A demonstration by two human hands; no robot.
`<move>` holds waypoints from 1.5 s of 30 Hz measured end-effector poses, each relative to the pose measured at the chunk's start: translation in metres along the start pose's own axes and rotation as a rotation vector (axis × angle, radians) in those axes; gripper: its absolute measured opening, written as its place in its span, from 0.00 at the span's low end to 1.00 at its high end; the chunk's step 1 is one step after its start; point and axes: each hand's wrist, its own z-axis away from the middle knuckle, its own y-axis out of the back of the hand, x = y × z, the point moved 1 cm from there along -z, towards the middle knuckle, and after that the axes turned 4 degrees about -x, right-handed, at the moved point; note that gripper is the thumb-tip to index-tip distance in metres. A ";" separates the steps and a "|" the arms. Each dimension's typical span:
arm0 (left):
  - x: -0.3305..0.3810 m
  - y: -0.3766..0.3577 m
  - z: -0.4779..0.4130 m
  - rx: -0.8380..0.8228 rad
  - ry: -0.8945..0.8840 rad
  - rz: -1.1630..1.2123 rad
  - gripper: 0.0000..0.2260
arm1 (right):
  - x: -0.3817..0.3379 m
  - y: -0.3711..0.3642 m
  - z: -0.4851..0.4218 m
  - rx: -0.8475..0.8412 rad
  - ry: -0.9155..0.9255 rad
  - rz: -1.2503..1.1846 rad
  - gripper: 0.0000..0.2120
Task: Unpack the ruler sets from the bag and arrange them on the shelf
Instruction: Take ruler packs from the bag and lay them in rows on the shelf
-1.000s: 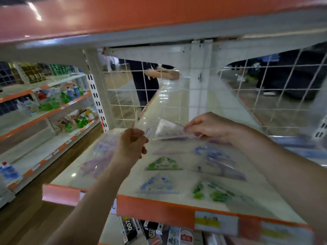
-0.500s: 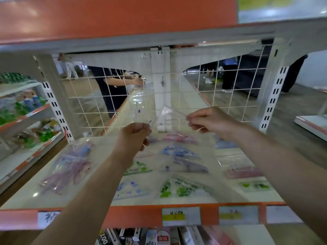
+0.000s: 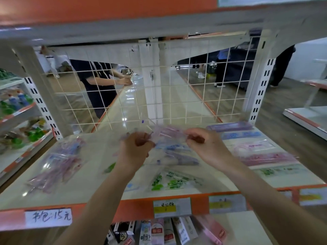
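A clear bag (image 3: 165, 132) is pinched by the curled fingers of the left hand (image 3: 135, 149) and right hand (image 3: 206, 145) above ruler sets (image 3: 265, 157) on the shelf (image 3: 95, 190).

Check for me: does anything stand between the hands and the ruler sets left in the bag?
Only the clear plastic of the bag itself. The left hand and right hand pinch its top, while the ruler sets lie lower, seemingly inside it, on the shelf.
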 end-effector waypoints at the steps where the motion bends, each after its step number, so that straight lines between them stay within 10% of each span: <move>1: -0.003 -0.002 0.001 0.014 -0.011 -0.013 0.05 | 0.004 -0.004 0.004 0.010 0.049 0.055 0.12; 8: -0.023 -0.008 0.013 0.127 -0.072 -0.091 0.08 | 0.021 -0.022 0.021 0.022 0.310 0.381 0.14; 32: -0.027 -0.006 0.029 0.007 -0.118 0.140 0.07 | 0.026 -0.023 0.021 -0.051 0.062 0.583 0.14; 37: -0.022 -0.005 0.033 -0.013 -0.225 0.060 0.09 | 0.015 -0.024 0.028 0.016 0.286 0.396 0.10; 45: -0.014 -0.005 0.034 -0.062 -0.113 0.388 0.04 | -0.001 -0.026 0.035 -0.337 0.011 0.009 0.09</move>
